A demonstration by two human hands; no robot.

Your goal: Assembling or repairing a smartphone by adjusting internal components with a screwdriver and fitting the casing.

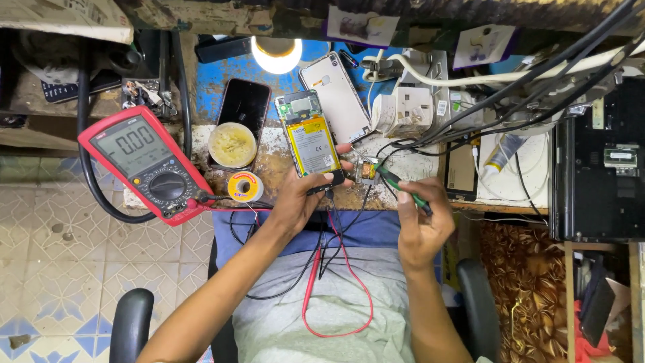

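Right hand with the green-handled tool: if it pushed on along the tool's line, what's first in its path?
Probably the small brass-coloured part on the bench just beyond the tool tip, which the right hand aims up-left. Past that sits the opened phone. Depth is uncertain.

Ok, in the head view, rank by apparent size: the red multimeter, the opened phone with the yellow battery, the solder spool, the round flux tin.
1. Red multimeter, clearly largest.
2. Opened phone, steadied by the left hand.
3. Round flux tin.
4. Solder spool, smallest.
All lie at a similar distance from the camera, so the order looks reliable.
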